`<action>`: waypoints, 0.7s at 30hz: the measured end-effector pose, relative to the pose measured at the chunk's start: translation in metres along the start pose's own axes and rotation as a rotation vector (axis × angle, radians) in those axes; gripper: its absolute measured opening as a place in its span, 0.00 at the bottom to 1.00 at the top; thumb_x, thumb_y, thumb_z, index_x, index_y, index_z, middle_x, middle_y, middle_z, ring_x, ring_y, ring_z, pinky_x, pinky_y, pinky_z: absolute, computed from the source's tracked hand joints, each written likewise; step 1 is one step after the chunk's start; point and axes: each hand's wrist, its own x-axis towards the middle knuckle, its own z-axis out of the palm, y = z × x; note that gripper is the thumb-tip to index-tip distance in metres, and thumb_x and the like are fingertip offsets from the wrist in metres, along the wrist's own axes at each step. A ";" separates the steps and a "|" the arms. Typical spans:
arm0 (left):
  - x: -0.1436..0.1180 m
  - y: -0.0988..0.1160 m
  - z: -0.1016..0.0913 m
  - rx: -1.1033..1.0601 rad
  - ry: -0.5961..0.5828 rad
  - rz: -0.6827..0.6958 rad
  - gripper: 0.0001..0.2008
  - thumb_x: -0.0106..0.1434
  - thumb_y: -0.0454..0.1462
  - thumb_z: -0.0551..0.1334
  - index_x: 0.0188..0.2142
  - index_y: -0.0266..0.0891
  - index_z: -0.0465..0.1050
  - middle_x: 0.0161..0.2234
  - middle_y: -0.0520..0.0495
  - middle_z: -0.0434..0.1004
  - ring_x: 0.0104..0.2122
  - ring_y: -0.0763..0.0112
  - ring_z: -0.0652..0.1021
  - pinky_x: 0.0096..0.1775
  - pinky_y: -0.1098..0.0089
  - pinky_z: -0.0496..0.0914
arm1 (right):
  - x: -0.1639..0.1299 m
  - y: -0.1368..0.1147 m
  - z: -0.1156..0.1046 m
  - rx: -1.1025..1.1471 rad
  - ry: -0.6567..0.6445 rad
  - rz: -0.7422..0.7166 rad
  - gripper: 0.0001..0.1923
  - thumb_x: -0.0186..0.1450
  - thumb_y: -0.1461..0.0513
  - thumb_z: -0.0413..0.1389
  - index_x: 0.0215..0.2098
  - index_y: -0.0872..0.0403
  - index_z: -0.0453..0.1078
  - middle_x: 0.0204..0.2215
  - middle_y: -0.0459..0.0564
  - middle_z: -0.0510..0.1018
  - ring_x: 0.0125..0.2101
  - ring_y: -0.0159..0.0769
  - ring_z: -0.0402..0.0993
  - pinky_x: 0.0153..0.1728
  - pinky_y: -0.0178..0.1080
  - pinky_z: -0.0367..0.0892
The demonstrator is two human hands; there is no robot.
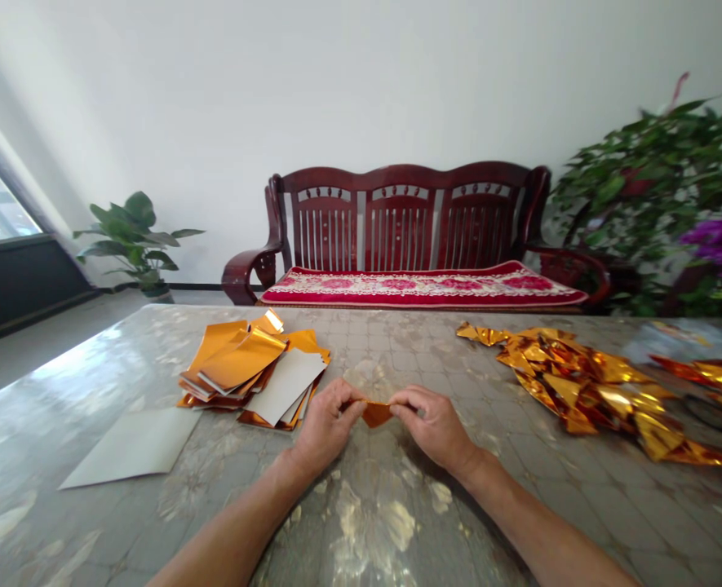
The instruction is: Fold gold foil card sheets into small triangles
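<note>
A small folded piece of gold foil paper [376,413] is pinched between both my hands just above the table [373,514]. My left hand [327,422] grips its left end with thumb and fingers. My right hand [432,421] grips its right end. A loose stack of gold foil sheets [247,367], some showing their white backs, lies to the left of my left hand. One white sheet [131,447] lies flat further left. A heap of folded gold foil pieces [586,383] spreads to the right of my right hand.
The table has a glossy marbled surface. Behind it stands a dark red wooden bench [406,236] with a red cushion. A potted plant [134,236] is at the back left, and a larger plant with purple flowers [672,204] at the right.
</note>
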 end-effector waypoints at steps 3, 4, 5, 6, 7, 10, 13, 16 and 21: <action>0.000 0.004 -0.001 0.022 -0.010 0.019 0.08 0.63 0.35 0.59 0.28 0.39 0.74 0.27 0.51 0.72 0.30 0.71 0.72 0.34 0.72 0.64 | 0.000 -0.001 -0.001 -0.026 -0.029 -0.004 0.08 0.64 0.65 0.55 0.29 0.52 0.74 0.26 0.45 0.76 0.29 0.33 0.72 0.33 0.34 0.64; 0.000 0.005 -0.001 0.021 -0.015 0.023 0.08 0.63 0.34 0.59 0.29 0.39 0.75 0.27 0.51 0.72 0.30 0.71 0.72 0.34 0.72 0.64 | 0.000 -0.002 -0.001 -0.033 -0.034 -0.006 0.08 0.64 0.65 0.55 0.29 0.52 0.74 0.26 0.45 0.75 0.29 0.33 0.72 0.33 0.34 0.63; 0.000 0.005 -0.001 0.017 -0.022 0.025 0.08 0.63 0.34 0.59 0.30 0.39 0.76 0.27 0.51 0.72 0.30 0.71 0.73 0.34 0.72 0.65 | -0.001 -0.002 -0.001 -0.040 -0.035 -0.010 0.07 0.64 0.65 0.54 0.29 0.52 0.73 0.26 0.45 0.75 0.29 0.33 0.72 0.33 0.34 0.63; 0.000 0.005 0.000 0.009 -0.034 0.025 0.08 0.62 0.34 0.59 0.31 0.40 0.77 0.27 0.51 0.73 0.30 0.71 0.73 0.34 0.72 0.65 | -0.001 -0.002 -0.001 -0.046 -0.033 -0.016 0.07 0.64 0.66 0.54 0.29 0.52 0.72 0.26 0.45 0.75 0.30 0.33 0.72 0.33 0.34 0.64; 0.000 0.005 0.000 0.000 -0.054 0.025 0.08 0.62 0.34 0.59 0.33 0.41 0.78 0.28 0.51 0.75 0.30 0.71 0.74 0.35 0.72 0.65 | -0.001 -0.002 -0.002 -0.051 -0.032 -0.022 0.07 0.64 0.66 0.54 0.30 0.52 0.72 0.27 0.45 0.75 0.30 0.33 0.72 0.33 0.34 0.64; 0.000 0.005 0.001 -0.016 -0.114 0.017 0.08 0.61 0.34 0.61 0.36 0.43 0.80 0.30 0.50 0.77 0.32 0.69 0.75 0.36 0.72 0.66 | -0.002 -0.003 -0.002 -0.058 -0.050 -0.034 0.07 0.63 0.67 0.53 0.30 0.52 0.71 0.28 0.45 0.75 0.30 0.33 0.71 0.33 0.34 0.64; 0.000 0.004 0.003 0.000 -0.110 -0.013 0.06 0.61 0.35 0.63 0.32 0.43 0.81 0.28 0.50 0.77 0.31 0.70 0.75 0.35 0.73 0.66 | -0.003 -0.003 -0.001 -0.051 -0.078 -0.036 0.07 0.64 0.67 0.53 0.32 0.52 0.72 0.28 0.45 0.76 0.31 0.33 0.72 0.35 0.34 0.65; -0.001 0.003 0.004 0.020 -0.080 -0.036 0.06 0.61 0.36 0.64 0.30 0.42 0.80 0.27 0.50 0.76 0.30 0.71 0.74 0.34 0.73 0.65 | -0.002 -0.003 0.001 -0.048 -0.087 -0.063 0.08 0.65 0.66 0.54 0.37 0.51 0.75 0.31 0.46 0.78 0.33 0.34 0.73 0.37 0.34 0.66; -0.003 0.006 0.006 0.047 -0.100 0.001 0.08 0.63 0.36 0.63 0.28 0.40 0.79 0.27 0.51 0.73 0.29 0.72 0.74 0.33 0.74 0.65 | 0.000 -0.004 0.001 -0.095 -0.100 -0.116 0.09 0.68 0.63 0.55 0.32 0.51 0.76 0.27 0.46 0.75 0.31 0.33 0.72 0.33 0.33 0.65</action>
